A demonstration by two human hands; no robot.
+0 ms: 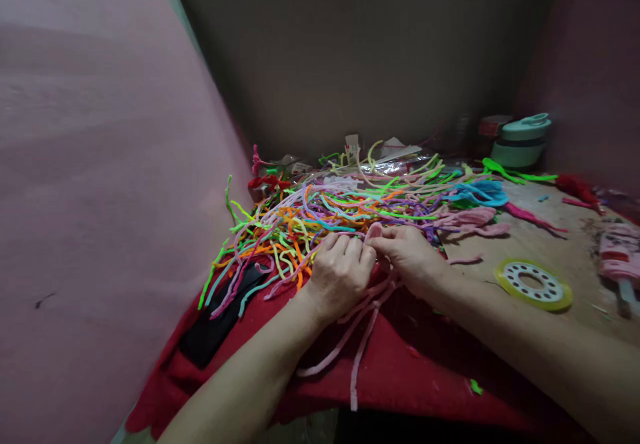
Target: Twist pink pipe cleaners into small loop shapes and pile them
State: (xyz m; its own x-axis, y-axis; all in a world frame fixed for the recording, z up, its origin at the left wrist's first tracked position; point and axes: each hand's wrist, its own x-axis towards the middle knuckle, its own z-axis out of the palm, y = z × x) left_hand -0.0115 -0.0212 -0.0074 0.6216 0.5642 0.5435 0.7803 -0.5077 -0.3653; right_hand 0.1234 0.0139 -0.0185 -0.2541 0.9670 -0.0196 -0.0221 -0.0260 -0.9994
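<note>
Both my hands meet at the near edge of a heap of many-coloured pipe cleaners (320, 211). My left hand (343, 271) is closed, its fingers curled round pink pipe cleaners (367, 334) whose loose ends hang down over the red cloth (320, 397). Thumb and fingers of my right hand (407, 254) pinch the same pink pipe cleaners, where a small loop stands up between the two hands. How the strands run inside my fingers is hidden.
Right of my hands, a roll of yellow tape (547, 291) lies on the tan tabletop. Behind it stands a mint-green lidded container (523, 144). Pink-handled pliers or a similar tool (620, 251) lie at the right edge. A black object (215, 331) rests on the cloth; a pink wall (100, 197) rises left.
</note>
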